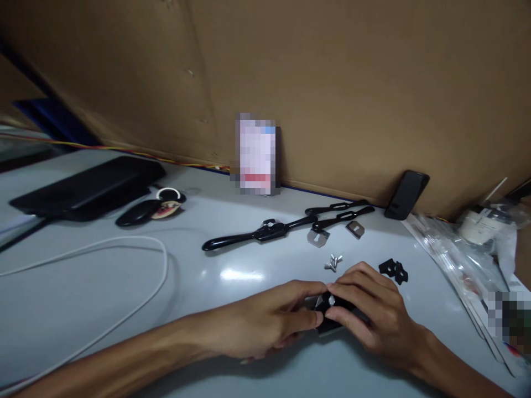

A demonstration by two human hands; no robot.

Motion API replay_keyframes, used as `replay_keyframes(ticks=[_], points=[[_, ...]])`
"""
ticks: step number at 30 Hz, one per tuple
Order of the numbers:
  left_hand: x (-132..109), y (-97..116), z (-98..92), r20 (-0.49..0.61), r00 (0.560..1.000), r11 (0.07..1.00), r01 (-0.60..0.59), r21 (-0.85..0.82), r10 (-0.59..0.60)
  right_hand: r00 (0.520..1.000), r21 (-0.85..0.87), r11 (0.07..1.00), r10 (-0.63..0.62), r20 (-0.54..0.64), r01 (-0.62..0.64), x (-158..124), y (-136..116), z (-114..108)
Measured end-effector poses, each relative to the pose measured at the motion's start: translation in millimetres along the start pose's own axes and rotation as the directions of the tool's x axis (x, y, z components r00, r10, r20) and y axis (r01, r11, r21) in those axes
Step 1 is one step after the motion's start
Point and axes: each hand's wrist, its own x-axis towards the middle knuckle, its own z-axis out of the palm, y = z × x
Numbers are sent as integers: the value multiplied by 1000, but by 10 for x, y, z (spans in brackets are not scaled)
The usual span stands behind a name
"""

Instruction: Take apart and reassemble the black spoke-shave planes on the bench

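Both hands are closed around a black spokeshave [342,305], seen between the fingertips with a silver screw on it. My left hand [267,320] grips it from the left, thumb and forefinger by the screw. From the right, my right hand [375,309] wraps over it with its fingertips beside the screw. The handles are hidden by the hands. Just beyond lie several silver screws [333,262]. Further back rests another spokeshave [265,232], near two black spokeshave frames [344,217], a metal blade [318,237] and a darker blade [355,229]. Two black caps [394,270] lie to the right.
A smartphone [406,194] and a blurred card [257,157] lean on the cardboard wall [332,83]. A black device [87,188], a mouse [139,213] and a white cable [164,265] are on the left. Plastic bags [452,276] and a jar [485,224] line the right.
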Motion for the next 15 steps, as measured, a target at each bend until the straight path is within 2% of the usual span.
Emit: replay_keyframes(ticks=[9,12,15], points=[[15,-10,19,-33,996,996,80,-51,-81,999,-57,998,41,2,-41,-25,-38,54],[22,-18,34,-37,997,997,59,-49,-60,999,-50,998,45,-11,-46,2,-71,85],[25,-35,46,-37,999,999,17,-28,-18,990,-13,992,128,-52,-129,23,-109,121]])
